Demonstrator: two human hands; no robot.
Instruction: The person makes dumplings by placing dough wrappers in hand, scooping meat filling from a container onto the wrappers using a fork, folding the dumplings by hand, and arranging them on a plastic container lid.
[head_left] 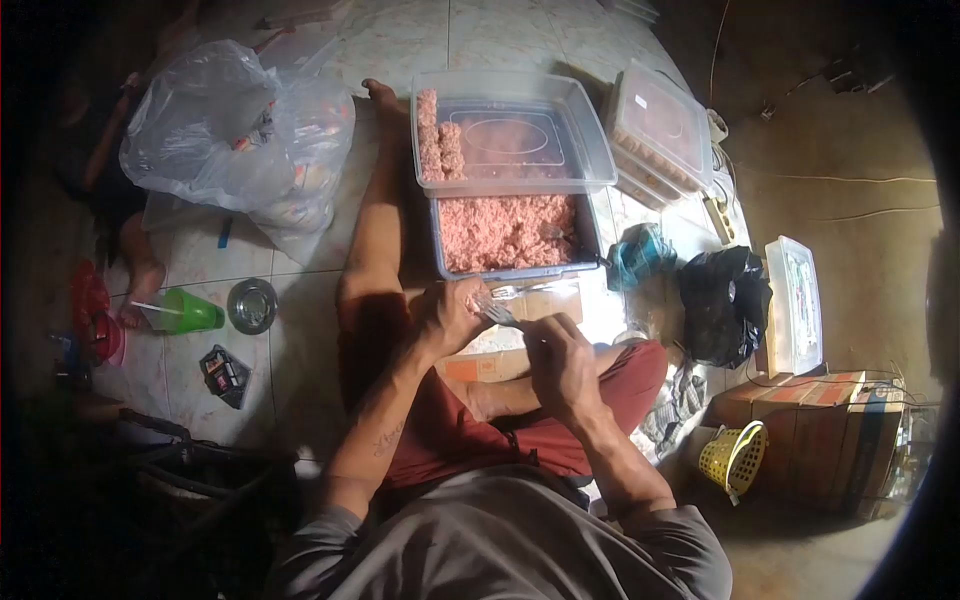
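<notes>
My right hand [560, 358] grips a metal fork [498, 314], its tines pointing toward my left hand [455, 314]. The fingers of my left hand are curled at the fork's tip; what they hold is too small to make out. Just beyond both hands stands a dark-rimmed tub of pink minced mixture [505, 230], with a utensil [556, 232] stuck in its right side. A clear plastic box [598, 150] rests over the tub's far part, with clumps of pink mixture [429, 135] lined up along its left side. Another shiny fork [515, 292] lies by the tub's near edge.
Lidded clear boxes [660, 130] are stacked at right, near a teal bag [640, 257] and a black plastic bag [725, 305]. A yellow basket [733, 460] sits beside a cardboard box [810, 440]. Leftward are a large clear bag [240, 140] and a green cup [190, 311].
</notes>
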